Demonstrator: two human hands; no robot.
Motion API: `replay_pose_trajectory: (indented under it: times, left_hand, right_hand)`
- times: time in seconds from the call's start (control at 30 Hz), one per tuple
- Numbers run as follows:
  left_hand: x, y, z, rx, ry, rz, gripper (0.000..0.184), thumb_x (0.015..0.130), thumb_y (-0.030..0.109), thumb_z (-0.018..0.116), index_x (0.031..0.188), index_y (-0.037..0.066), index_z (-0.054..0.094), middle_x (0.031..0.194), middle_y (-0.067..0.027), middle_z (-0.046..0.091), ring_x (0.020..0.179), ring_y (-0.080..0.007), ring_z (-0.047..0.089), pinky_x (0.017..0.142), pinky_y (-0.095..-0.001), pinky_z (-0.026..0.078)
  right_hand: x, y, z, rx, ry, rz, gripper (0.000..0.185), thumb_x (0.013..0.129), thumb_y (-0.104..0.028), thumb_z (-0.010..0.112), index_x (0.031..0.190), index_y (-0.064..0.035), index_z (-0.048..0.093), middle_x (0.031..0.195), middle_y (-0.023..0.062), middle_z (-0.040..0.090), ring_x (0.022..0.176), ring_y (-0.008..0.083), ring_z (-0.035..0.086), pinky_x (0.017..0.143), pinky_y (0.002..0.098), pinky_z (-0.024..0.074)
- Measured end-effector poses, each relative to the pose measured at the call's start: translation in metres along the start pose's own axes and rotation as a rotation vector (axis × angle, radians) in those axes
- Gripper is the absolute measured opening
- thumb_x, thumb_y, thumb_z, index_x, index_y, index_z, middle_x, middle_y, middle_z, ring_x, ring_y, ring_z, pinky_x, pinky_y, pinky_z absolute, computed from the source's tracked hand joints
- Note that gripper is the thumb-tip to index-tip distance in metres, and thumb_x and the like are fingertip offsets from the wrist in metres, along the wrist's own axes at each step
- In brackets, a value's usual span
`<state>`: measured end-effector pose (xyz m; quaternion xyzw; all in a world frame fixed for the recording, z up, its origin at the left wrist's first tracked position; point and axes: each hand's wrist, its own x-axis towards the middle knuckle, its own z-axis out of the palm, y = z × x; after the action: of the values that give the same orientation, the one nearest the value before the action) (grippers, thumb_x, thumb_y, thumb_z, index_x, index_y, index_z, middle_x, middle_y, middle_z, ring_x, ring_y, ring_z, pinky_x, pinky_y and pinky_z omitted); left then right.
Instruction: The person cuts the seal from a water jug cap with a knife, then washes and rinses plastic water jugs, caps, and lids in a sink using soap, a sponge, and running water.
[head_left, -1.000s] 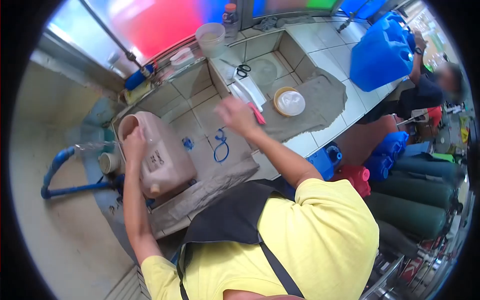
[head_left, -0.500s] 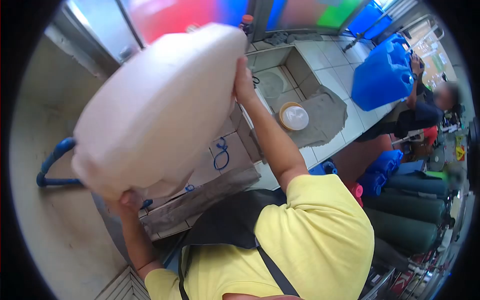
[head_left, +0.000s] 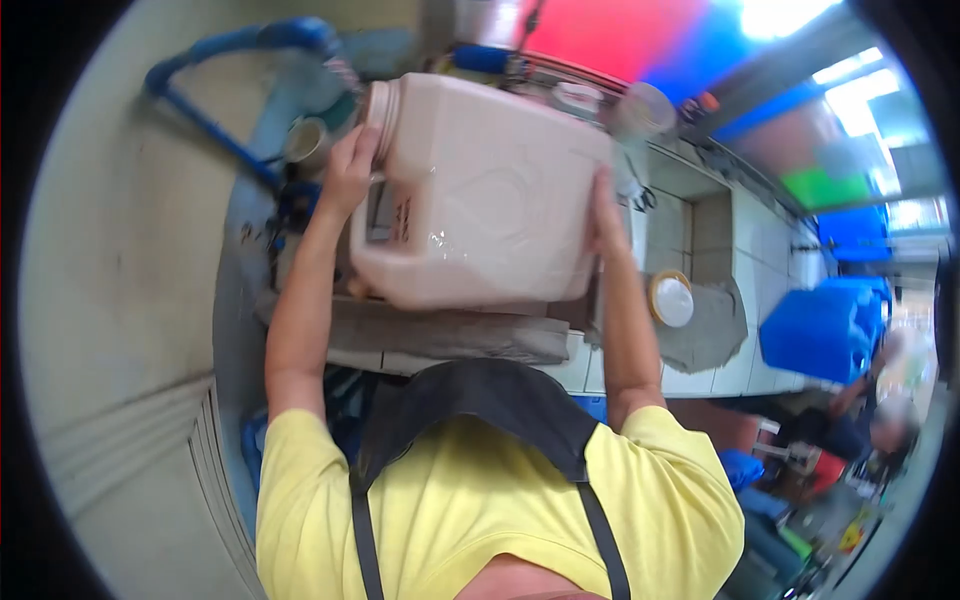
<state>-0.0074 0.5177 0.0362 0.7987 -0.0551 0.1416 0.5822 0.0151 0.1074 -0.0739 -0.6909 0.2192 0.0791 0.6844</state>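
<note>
A large pale pinkish-white plastic jug [head_left: 510,200] lies on its side in the air between my hands, over the tiled sink. Its round wide neck points left, and the hollow handle faces the lower left. Around the neck end, my left hand [head_left: 350,168] is closed with its fingers at the rim. Flat against the jug's base end, my right hand [head_left: 606,215] supports the other side. The jug looks wet and shiny. Most of the basin beneath is hidden by it.
A white-lidded tub [head_left: 672,300] stands on a grey cloth [head_left: 708,330] on the tiled counter. A blue pipe [head_left: 215,52] bends along the left wall. Blue jerrycans [head_left: 815,335] stand at the right, near another person [head_left: 835,425]. A wet cloth [head_left: 450,332] covers the sink's front edge.
The jug has come down from a raised, tilted position to a near-level one, its neck and handle now showing on the left. My view has swung left, and both hands stay on it.
</note>
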Motion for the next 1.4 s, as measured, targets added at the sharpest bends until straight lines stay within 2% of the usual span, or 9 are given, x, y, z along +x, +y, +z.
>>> replay_pose_trajectory:
  times: [0.07,0.33,0.4,0.47,0.97,1.13,1.2,1.3,1.4]
  left_hand:
    - [0.005,-0.058,-0.009,-0.145,0.122,-0.037,0.041,0.102,0.035,0.051,0.105,-0.003,0.067,0.099,-0.0053,0.069,0.089,-0.0145,0.063,0.079,-0.0282,0.049]
    - [-0.050,-0.111,-0.015,-1.390,-0.210,-0.641,0.046,0.099,0.035,0.058,0.131,0.002,0.058,0.123,-0.0130,0.065,0.112,-0.0251,0.063,0.103,-0.0381,0.046]
    - [-0.089,-0.078,-0.009,-0.344,-0.036,0.128,0.046,0.096,0.028,0.062,0.134,0.003,0.055,0.130,-0.0132,0.061,0.121,-0.0251,0.058,0.108,-0.0405,0.043]
    - [-0.089,-0.089,0.003,-0.119,0.119,0.227,0.046,0.096,0.028,0.062,0.134,0.004,0.055,0.131,-0.0129,0.061,0.121,-0.0249,0.058,0.108,-0.0403,0.042]
    - [0.007,-0.132,-0.003,-0.347,0.063,0.141,0.045,0.096,0.024,0.061,0.136,0.005,0.055,0.133,-0.0109,0.059,0.124,-0.0240,0.055,0.108,-0.0387,0.041]
    - [0.080,-0.093,-0.033,-0.890,-0.276,-0.745,0.042,0.100,0.033,0.055,0.132,0.005,0.059,0.116,-0.0087,0.068,0.111,-0.0206,0.063,0.100,-0.0310,0.046]
    - [0.100,-0.089,-0.028,-0.147,-0.216,-0.417,0.046,0.100,0.042,0.055,0.123,0.003,0.063,0.108,-0.0037,0.069,0.098,-0.0162,0.065,0.090,-0.0292,0.050]
    - [0.076,-0.022,0.014,-0.009,-0.194,-0.370,0.050,0.099,0.048,0.048,0.113,0.004,0.069,0.099,-0.0034,0.070,0.089,-0.0160,0.065,0.079,-0.0310,0.053]
    - [0.082,-0.045,0.031,0.365,-0.298,-0.246,0.045,0.097,0.044,0.048,0.114,0.008,0.068,0.090,-0.0115,0.072,0.086,-0.0238,0.069,0.074,-0.0409,0.055]
  right_hand:
    - [-0.032,-0.072,-0.003,-0.316,-0.066,0.176,0.106,0.085,-0.087,0.031,0.118,0.0070,0.065,0.092,0.0106,0.066,0.082,0.0227,0.061,0.068,0.0361,0.0466]
    - [-0.109,-0.233,0.035,-0.553,-0.267,-0.320,0.096,0.092,-0.079,0.033,0.128,0.0056,0.059,0.112,0.0093,0.065,0.107,0.0178,0.056,0.098,0.0312,0.0386]
    - [-0.126,-0.255,0.048,-0.526,-0.272,-0.426,0.096,0.093,-0.079,0.026,0.133,0.0022,0.058,0.128,0.0121,0.063,0.123,0.0204,0.053,0.108,0.0332,0.0348]
    - [-0.125,-0.265,0.055,-0.487,-0.358,-0.459,0.098,0.092,-0.080,0.025,0.135,0.0022,0.056,0.127,0.0129,0.063,0.123,0.0214,0.053,0.107,0.0350,0.0366]
    - [-0.109,-0.226,-0.006,-0.228,-0.342,-0.427,0.116,0.081,-0.090,0.018,0.144,0.0045,0.043,0.137,0.0131,0.057,0.127,0.0247,0.052,0.109,0.0379,0.0357]
    - [-0.078,-0.077,-0.031,0.032,-0.449,0.122,0.112,0.082,-0.090,0.017,0.146,-0.0012,0.044,0.139,0.0109,0.056,0.129,0.0264,0.051,0.111,0.0400,0.0328]
    - [-0.077,-0.014,-0.014,-0.055,-0.550,0.300,0.110,0.083,-0.090,0.016,0.149,-0.0049,0.040,0.144,0.0121,0.052,0.135,0.0274,0.045,0.113,0.0423,0.0303]
    - [-0.065,0.061,0.022,-0.371,-0.488,0.638,0.107,0.086,-0.087,0.020,0.146,-0.0018,0.045,0.148,0.0166,0.046,0.137,0.0306,0.042,0.113,0.0428,0.0304]
    - [-0.052,0.081,0.067,-0.574,-0.276,0.182,0.099,0.089,-0.082,0.029,0.141,-0.0010,0.051,0.145,0.0185,0.050,0.135,0.0318,0.044,0.111,0.0415,0.0343]
